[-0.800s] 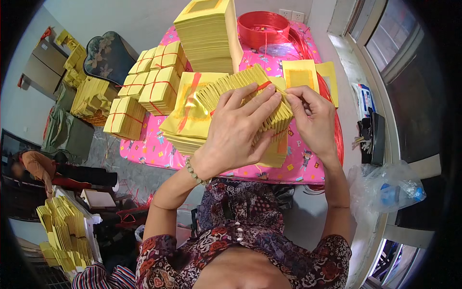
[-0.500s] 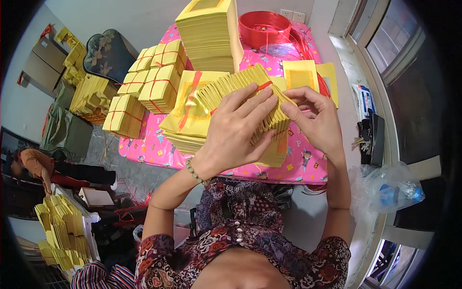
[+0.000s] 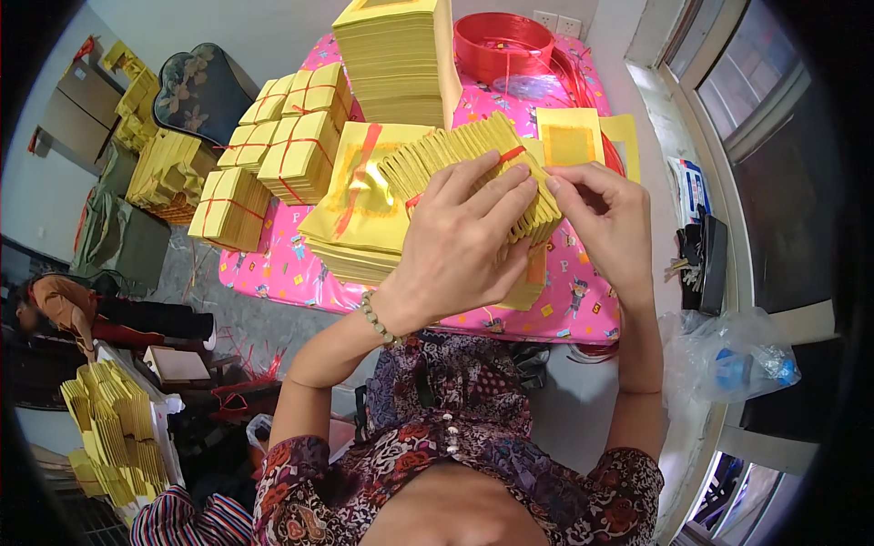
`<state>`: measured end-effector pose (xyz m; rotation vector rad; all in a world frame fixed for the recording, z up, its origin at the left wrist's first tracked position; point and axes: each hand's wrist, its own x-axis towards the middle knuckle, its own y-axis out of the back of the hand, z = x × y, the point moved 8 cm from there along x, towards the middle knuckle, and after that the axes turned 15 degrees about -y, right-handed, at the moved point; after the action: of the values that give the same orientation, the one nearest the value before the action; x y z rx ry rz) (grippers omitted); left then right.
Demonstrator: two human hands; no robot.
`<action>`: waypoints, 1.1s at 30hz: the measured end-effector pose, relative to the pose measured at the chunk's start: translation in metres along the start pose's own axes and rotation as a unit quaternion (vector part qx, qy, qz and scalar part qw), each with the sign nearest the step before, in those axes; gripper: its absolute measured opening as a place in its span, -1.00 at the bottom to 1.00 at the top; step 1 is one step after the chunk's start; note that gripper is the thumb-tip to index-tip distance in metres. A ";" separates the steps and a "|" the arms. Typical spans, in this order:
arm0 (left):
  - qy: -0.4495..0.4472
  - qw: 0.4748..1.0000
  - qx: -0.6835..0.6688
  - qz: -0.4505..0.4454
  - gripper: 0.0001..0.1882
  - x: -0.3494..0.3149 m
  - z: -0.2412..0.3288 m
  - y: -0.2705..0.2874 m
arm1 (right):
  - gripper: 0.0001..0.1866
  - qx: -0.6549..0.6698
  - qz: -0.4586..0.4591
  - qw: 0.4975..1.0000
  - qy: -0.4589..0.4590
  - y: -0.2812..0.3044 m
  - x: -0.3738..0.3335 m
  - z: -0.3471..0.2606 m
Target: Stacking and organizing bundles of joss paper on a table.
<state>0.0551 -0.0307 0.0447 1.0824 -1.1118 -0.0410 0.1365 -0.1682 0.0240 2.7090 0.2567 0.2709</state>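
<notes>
A bundle of folded yellow paper [image 3: 435,160], pleated side up with a red strip [image 3: 512,155] across it, lies tilted on a stack of flat yellow sheets [image 3: 355,238]. My left hand [image 3: 464,227] grips the bundle, its fingers laid over the top and its thumb along the near side. At the bundle's right end, my right hand [image 3: 605,214] pinches the edge of a yellow sheet between thumb and forefinger. My left palm hides the middle of the bundle. A red ribbon [image 3: 361,182] runs over the sheets left of the bundle.
Tied yellow paper blocks [image 3: 300,155] sit on the pink tablecloth [image 3: 319,278] at left. A tall yellow paper stack [image 3: 391,73] and a red coil of strapping [image 3: 503,45] stand behind. Yellow sheets [image 3: 572,146] lie at right. Another person [image 3: 64,309] bends at far left.
My right hand's fingers have drawn together into a pinch at the bundle's right end. My left hand stays on the bundle, and the view has shifted slightly.
</notes>
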 end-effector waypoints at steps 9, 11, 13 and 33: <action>0.015 1.000 0.017 0.013 -0.44 0.003 -0.002 -0.002 | -0.87 -0.067 0.054 0.994 0.061 -0.003 0.006 -0.008; 0.026 0.999 0.040 0.019 -0.44 0.002 -0.002 -0.002 | -0.88 -0.103 0.066 0.989 0.082 -0.005 0.004 -0.013; 0.021 0.998 0.048 0.027 -0.45 0.003 -0.002 -0.003 | -0.88 -0.097 0.072 0.988 0.092 -0.006 0.004 -0.013; 0.025 0.996 0.055 0.069 -0.58 0.005 -0.002 -0.001 | -0.91 -0.136 0.068 0.978 0.140 -0.007 -0.001 -0.020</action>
<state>0.0595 -0.0331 0.0476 1.0952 -1.1513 0.1572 0.1297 -0.1550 0.0393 2.4142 0.1035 0.6786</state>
